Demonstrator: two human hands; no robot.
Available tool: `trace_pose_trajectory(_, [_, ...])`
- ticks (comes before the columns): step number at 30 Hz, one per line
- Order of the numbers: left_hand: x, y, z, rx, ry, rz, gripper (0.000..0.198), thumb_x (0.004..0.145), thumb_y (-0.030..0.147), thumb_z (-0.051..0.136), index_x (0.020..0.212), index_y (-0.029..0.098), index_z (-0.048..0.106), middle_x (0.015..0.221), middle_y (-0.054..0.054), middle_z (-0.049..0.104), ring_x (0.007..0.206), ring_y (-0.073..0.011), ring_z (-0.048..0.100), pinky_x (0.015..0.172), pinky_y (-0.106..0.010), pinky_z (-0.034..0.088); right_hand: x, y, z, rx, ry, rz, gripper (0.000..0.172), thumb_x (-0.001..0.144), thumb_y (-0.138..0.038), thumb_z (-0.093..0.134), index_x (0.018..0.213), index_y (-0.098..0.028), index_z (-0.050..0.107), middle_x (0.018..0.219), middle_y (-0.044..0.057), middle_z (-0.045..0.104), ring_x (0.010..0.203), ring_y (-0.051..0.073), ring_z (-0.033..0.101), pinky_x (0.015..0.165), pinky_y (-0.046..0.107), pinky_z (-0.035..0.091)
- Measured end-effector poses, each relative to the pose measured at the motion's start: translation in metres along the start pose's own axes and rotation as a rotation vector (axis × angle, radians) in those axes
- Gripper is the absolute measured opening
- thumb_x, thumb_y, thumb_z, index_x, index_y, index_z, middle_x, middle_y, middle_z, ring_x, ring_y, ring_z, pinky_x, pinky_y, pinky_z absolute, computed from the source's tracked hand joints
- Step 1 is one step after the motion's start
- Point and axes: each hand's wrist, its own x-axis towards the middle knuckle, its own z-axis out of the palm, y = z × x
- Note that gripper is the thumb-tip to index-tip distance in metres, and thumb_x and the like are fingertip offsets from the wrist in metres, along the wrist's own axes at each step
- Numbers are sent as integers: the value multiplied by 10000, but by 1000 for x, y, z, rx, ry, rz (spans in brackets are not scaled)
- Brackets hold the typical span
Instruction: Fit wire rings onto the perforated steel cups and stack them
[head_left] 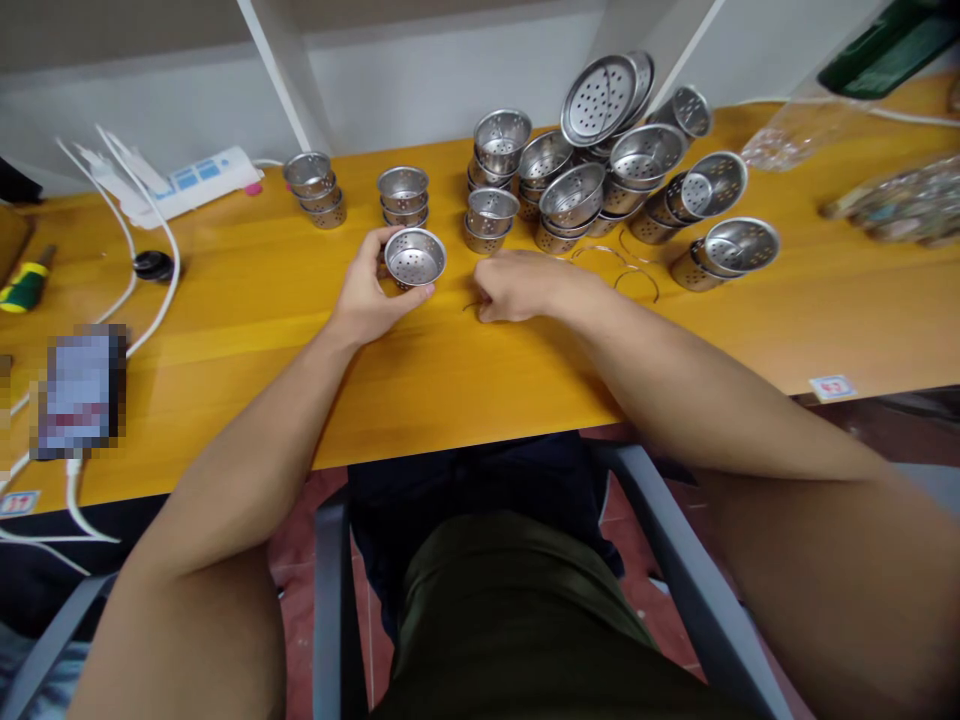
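Observation:
My left hand (371,292) is closed around a small perforated metal cup (415,258), thumb at its near side and fingers at its far side. The cup's round mouth faces up, and its pierced bottom shows. To the right, my right hand (514,284) is closed low over the table. A short end of thin wire (470,306) pokes out at its fingertips; the rest is hidden by the hand. Behind the cup stands a stack of similar cups (403,190). Another small stack (491,214) rises just beyond my right hand.
More perforated cups (574,195) and pierced round lids (598,100) are piled at the back. Loose copper-coloured wire (637,275) lies by my right forearm. A stack (313,188), a power strip (202,183), a phone (79,390) and a screwdriver (26,285) are on the left.

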Motion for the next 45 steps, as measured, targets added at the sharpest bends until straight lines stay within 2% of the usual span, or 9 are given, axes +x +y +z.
trace_pose_trajectory(3, [1, -6, -1, -43, -7, 17, 1026, 906, 717, 1151, 1682, 270, 652, 1697, -176, 784, 1565, -412, 845, 1354, -551, 748, 2, 13, 9, 136, 74, -43, 81, 1095, -218, 856, 1052, -159, 892, 1063, 156, 907, 997, 321, 843, 830, 411, 512])
trace_pose_trajectory(5, [2, -11, -1, -84, -9, 18, 1054, 890, 761, 1150, 1684, 277, 652, 1691, -177, 779, 1574, -422, 837, 1358, -569, 744, 6, 29, 16, 372, 171, -111, 131, 1035, -163, 878, 950, -200, 786, 936, 79, 839, 895, 253, 772, 832, 396, 511])
trace_pose_trajectory(9, [3, -21, 1, -194, -17, 17, 1096, 886, 841, 1122, 1708, 302, 636, 1695, -178, 761, 1609, -432, 819, 1367, -601, 733, 21, 63, 32, 1051, 329, -288, 295, 930, -170, 956, 1129, -241, 751, 881, -14, 793, 709, 162, 679, 729, 372, 536])
trace_pose_trajectory(13, [4, -20, 0, -337, -77, 37, 1124, 851, 839, 1140, 1728, 348, 636, 1716, -149, 777, 1552, -398, 852, 1279, -542, 776, 37, 74, 41, 1369, 499, -412, 367, 925, -373, 1055, 1160, -212, 825, 905, 12, 829, 601, 116, 638, 581, 355, 475])
trace_pose_trajectory(20, [-1, 1, 4, -490, -164, -135, 957, 868, 767, 1135, 1646, 388, 728, 1549, -103, 861, 1293, -365, 914, 1036, -514, 847, 45, 33, 45, 1280, 630, -410, 496, 1092, -676, 1074, 1113, -268, 793, 722, -48, 633, 651, 146, 551, 592, 336, 488])
trace_pose_trajectory(24, [-4, 10, 8, -455, -171, -107, 983, 877, 737, 1188, 1644, 360, 702, 1567, -119, 824, 1395, -368, 882, 1155, -548, 836, 47, 18, 49, 1093, 772, -370, 373, 1106, -556, 1058, 1146, -268, 825, 813, -19, 619, 776, 192, 615, 706, 349, 551])
trace_pose_trajectory(31, [1, 2, 16, -343, -205, 40, 1074, 934, 876, 1131, 1710, 348, 609, 1660, -133, 776, 1573, -375, 826, 1353, -569, 736, 40, 11, 49, 924, 825, -271, 175, 1115, -386, 976, 1139, -246, 875, 893, 23, 709, 863, 222, 672, 789, 358, 574])
trace_pose_trajectory(39, [-2, -3, 23, -232, -184, 94, 1168, 869, 910, 1163, 1735, 406, 563, 1683, -117, 783, 1524, -370, 842, 1313, -578, 741, 46, -11, 54, 945, 880, -209, 133, 1092, -240, 933, 1196, -258, 852, 852, -6, 660, 841, 224, 660, 847, 375, 618])
trace_pose_trajectory(45, [-2, 29, 17, -163, -109, -55, 1037, 861, 987, 1111, 1522, 275, 747, 1373, -111, 845, 1285, -348, 861, 1204, -565, 746, 33, -17, 42, 1142, 739, -235, 177, 1102, -398, 963, 1103, -274, 837, 862, 16, 713, 838, 229, 701, 763, 350, 640])
